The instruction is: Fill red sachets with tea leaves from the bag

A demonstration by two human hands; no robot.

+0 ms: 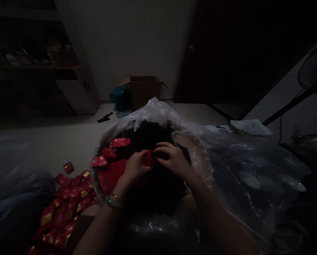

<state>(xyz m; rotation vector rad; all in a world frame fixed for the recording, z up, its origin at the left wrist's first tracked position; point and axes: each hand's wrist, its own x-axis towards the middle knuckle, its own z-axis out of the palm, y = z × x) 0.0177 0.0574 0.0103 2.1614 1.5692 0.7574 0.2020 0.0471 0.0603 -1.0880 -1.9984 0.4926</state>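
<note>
My left hand [136, 165] is closed around a small red packet [149, 159] and holds it over a heap of dark, loose material like tea leaves [150, 132]. My right hand [174, 161] is at the packet's mouth, its fingers bent and drawn together. A dark bit shows between the fingertips and the packet, too dim to make out. The heap lies in a wide round container lined with clear plastic [206, 156]. At its left side rest a stack of flat red packets [115, 173] and a few red packets [120, 142] with printing.
Many red and gold packets [65, 198] are piled at the lower left, with one packet [68, 167] apart on the floor. Clear plastic sheeting [254, 180] spreads to the right. Behind stand an open cardboard box [145, 90] and a teal bag [120, 98]. A fan [314, 71] is at far right.
</note>
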